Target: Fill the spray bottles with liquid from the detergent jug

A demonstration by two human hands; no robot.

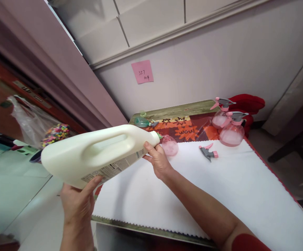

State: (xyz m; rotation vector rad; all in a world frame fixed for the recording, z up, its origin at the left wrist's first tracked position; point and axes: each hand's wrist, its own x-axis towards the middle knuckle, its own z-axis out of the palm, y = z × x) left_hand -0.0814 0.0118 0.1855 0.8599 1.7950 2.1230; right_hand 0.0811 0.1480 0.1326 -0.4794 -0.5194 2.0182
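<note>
A large white jug (pixel 70 155) with a moulded handle and a printed label lies tilted on its side in the air, its neck pointing right. Under its base end, my left hand (pixel 79 198) supports it with the thumb along the label. My right hand (pixel 158 158) grips it near the neck. The green-tipped spout meets the mouth of a small round pink bottle (pixel 170 147), which stands uncapped on the white table mat (pixel 138 195). Whether liquid flows is too small to tell. Right of that bottle lies a grey and pink spray head (pixel 208 152).
Two pink spray bottles with heads, a front one (pixel 231 134) and a rear one (pixel 219 119), stand at the right. Behind the jug's neck is a green bottle (pixel 141 122). A pink note (pixel 142 71) hangs on the wall. At left are a plastic bag (pixel 27 116) and colourful beads (pixel 55 135).
</note>
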